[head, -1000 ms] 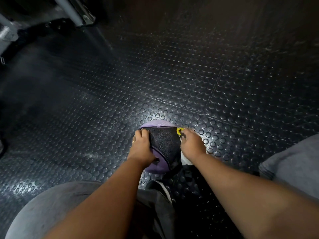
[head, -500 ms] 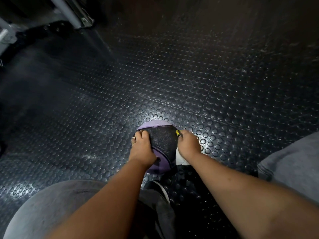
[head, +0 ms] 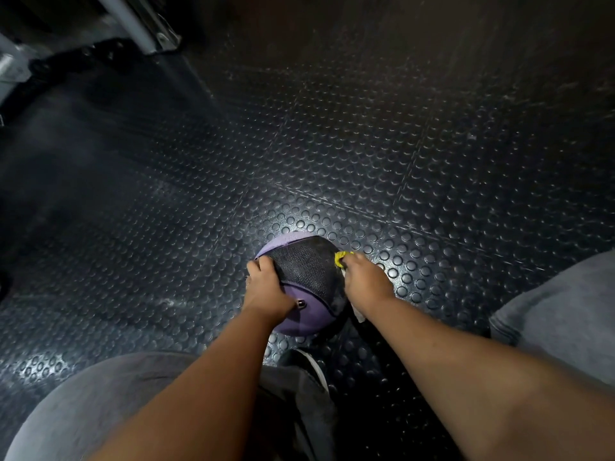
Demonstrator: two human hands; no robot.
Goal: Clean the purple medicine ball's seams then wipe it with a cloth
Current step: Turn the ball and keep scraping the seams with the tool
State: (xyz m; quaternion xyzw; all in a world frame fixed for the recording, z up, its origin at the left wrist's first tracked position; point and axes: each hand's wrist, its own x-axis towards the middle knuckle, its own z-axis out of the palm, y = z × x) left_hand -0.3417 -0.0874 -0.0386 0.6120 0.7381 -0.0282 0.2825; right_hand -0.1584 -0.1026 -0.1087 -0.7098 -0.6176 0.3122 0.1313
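Observation:
The purple medicine ball [head: 301,316] with a black textured panel sits on the studded rubber floor just ahead of my knees. My left hand [head: 264,287] grips its left side, fingers curled over the edge of the black panel. My right hand [head: 364,281] is at the ball's right side and pinches a small yellow tool [head: 342,257] against the seam there. A white cloth [head: 358,313] pokes out under my right wrist. The tool's working end is too small to make out.
Black studded rubber flooring [head: 366,144] spreads all around. A metal frame leg [head: 143,24] and a dark rope-like object [head: 50,69] lie at the far left. My grey-trousered knees [head: 100,410] and a dark shoe [head: 307,364] are close below the ball.
The ball has turned a little under my hands, showing more purple and a small valve near my left wrist. My right hand stays at the right seam with the yellow tool.

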